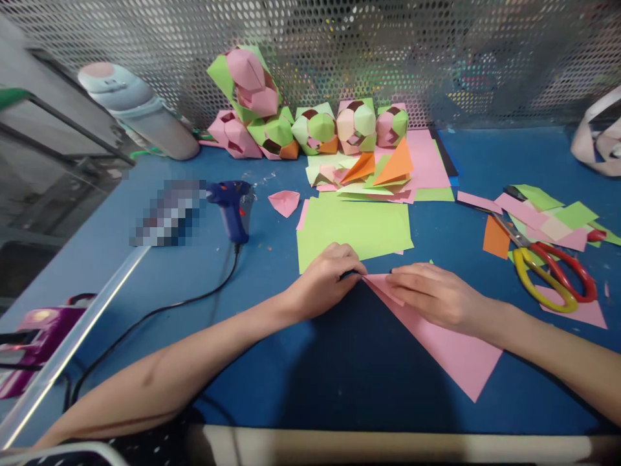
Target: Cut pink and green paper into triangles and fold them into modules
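A pink paper sheet [451, 349] lies folded on the blue table top [369, 382], its pointed corner aimed at the middle. My left hand [327, 278] pinches that corner with curled fingers. My right hand [439, 294] lies flat over the folded pink flap, fingers together and pressing it down. Just behind both hands lies a stack of green paper sheets [356, 226].
Scissors with red and yellow handles [548, 265] lie at the right among paper scraps [553, 217]. A blue glue gun [235, 204] stands left of centre, its cord trailing toward me. Folded paper balls [315, 126] line the perforated back wall. A white bottle [140, 110] lies at back left.
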Available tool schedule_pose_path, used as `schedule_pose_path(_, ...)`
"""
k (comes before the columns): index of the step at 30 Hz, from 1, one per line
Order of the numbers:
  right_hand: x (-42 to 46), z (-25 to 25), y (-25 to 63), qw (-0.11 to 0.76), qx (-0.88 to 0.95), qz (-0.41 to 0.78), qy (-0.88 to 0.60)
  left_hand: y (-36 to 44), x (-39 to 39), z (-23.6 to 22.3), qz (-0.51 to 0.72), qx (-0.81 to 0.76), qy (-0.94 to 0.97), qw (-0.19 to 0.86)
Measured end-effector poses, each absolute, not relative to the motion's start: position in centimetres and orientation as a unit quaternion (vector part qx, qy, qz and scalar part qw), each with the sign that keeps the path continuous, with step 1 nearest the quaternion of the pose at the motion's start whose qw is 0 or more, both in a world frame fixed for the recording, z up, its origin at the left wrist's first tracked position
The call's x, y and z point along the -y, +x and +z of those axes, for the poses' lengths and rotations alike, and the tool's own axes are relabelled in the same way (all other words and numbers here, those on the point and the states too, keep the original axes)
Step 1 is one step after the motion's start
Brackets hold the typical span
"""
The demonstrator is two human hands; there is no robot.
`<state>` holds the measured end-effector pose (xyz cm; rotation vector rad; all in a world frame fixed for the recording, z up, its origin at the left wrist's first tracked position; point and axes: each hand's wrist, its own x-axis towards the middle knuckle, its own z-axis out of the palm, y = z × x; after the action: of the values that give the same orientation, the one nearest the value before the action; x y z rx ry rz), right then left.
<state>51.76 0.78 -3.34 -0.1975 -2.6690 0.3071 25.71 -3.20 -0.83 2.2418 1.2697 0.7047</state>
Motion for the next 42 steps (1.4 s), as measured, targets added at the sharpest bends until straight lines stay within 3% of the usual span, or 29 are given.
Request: schedule_pose_path(42,0.4,-1.4,51.1,0.17,0.982,0.061,-0.058,25.9,3.0,-1.0,0.252,-0.464,0.822,0.213)
